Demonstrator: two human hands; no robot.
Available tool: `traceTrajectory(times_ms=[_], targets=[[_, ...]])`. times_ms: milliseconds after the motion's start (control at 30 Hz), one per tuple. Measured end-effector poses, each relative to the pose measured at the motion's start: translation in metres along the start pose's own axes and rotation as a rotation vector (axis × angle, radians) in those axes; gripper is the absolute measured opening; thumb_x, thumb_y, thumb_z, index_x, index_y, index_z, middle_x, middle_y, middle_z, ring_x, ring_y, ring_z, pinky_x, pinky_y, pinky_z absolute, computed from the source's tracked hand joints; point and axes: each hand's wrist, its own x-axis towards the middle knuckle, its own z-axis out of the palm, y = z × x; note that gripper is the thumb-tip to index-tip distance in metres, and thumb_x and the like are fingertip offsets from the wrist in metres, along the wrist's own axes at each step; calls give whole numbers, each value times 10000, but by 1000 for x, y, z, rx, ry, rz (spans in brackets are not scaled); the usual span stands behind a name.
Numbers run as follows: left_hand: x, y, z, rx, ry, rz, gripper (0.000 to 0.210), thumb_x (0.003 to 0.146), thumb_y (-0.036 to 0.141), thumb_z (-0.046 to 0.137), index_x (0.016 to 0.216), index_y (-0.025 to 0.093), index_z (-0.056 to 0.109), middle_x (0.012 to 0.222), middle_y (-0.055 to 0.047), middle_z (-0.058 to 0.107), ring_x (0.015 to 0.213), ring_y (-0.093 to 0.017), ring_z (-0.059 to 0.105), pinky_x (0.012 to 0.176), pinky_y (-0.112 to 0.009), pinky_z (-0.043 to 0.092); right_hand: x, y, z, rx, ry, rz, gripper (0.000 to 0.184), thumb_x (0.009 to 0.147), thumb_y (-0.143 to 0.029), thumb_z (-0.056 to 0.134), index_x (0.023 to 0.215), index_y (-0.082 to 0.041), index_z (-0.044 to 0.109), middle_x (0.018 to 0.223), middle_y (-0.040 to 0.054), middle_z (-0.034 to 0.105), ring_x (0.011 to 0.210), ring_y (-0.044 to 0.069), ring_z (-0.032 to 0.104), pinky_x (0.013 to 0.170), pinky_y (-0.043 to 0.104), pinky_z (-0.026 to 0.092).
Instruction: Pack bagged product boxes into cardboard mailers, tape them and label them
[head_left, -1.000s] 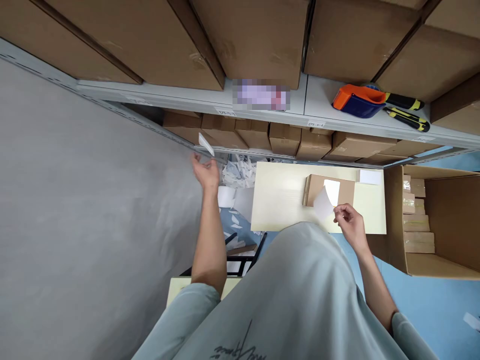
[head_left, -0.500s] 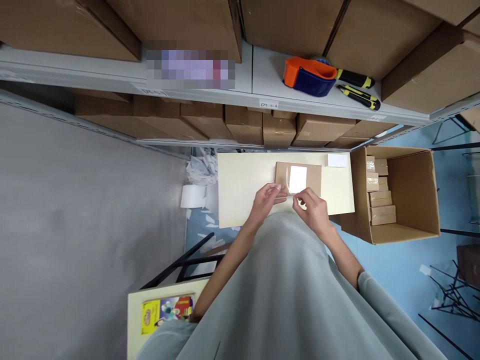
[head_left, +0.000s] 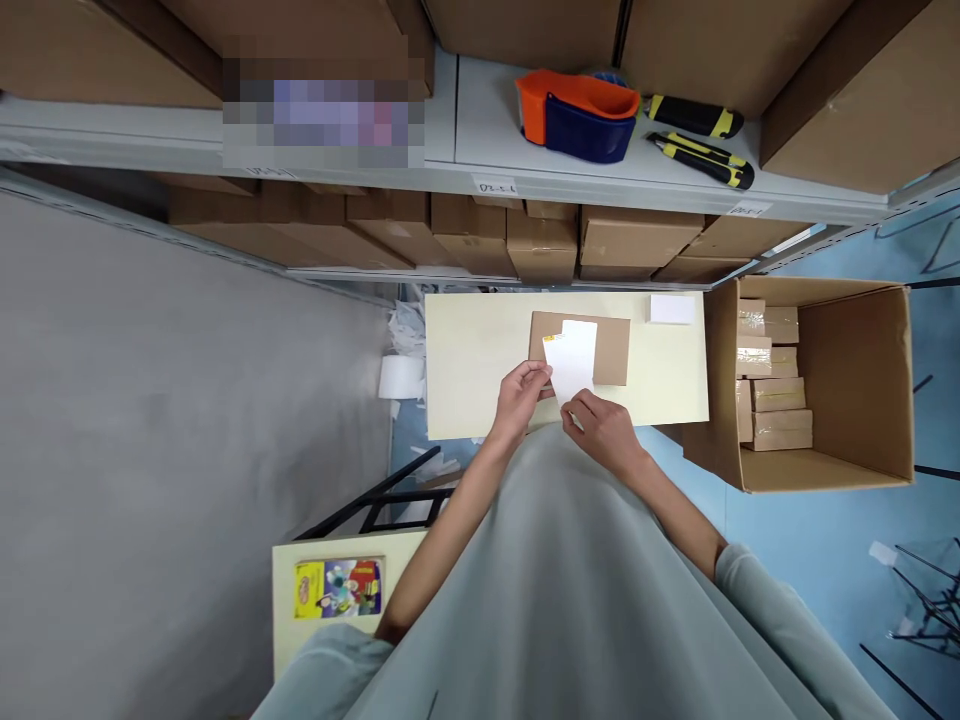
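A white paper sheet (head_left: 571, 372) with a small yellow mark at its top left corner is held tilted above a flat brown cardboard box (head_left: 613, 352). My left hand (head_left: 520, 398) is closed in a pinch on the sheet's left edge. At the sheet's lower end, my right hand (head_left: 600, 425) pinches it with curled fingers. Behind the sheet, a white label (head_left: 582, 328) on the box is partly covered. The box lies flat on a pale yellow table (head_left: 480, 370), just beyond both hands.
A small white stack (head_left: 671, 309) sits at the table's back right. An open carton (head_left: 855, 380) with several small boxes stands to the right. Above, a shelf (head_left: 480, 110) bears an orange-blue tape dispenser (head_left: 581, 115) and two cutters (head_left: 701, 160). A colourful booklet (head_left: 337, 588) lies lower left.
The sheet, seen nearly edge-on before, now faces me and covers part of the box's label. My right hand has moved slightly left and down. The view has shifted a little.
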Motion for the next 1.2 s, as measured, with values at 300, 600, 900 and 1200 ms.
traceTrajectory(times_ms=[300,600,900,1200], targets=[[-3,-2,24,35,96,114,358,846,554,781,916,222,665,942,-27,727,949,-203,702,885,-343,600,-5,39,-28,390,66,185,188,1039,-344,599,929,-261,727,950,26,721,650,132,632,658,288,514],[-14,2,34,28,-32,68,371,843,564,810,937,220,709,1007,-38,732,969,-197,687,892,-325,592,9,72,-37,661,180,496,401,900,-647,720,860,-249,745,906,49,721,668,169,627,640,337,549],[-10,1,30,77,-34,50,394,796,577,855,895,218,729,970,-46,748,967,-213,694,952,-352,582,12,77,-45,940,-34,587,412,775,-637,804,757,-245,676,569,-34,584,533,147,559,511,288,466],[3,0,9,203,-74,71,449,770,624,895,933,211,826,1004,-82,814,970,-252,735,990,-410,599,16,58,-59,910,-104,429,288,815,-504,768,739,-244,669,770,8,676,614,139,571,563,296,484]])
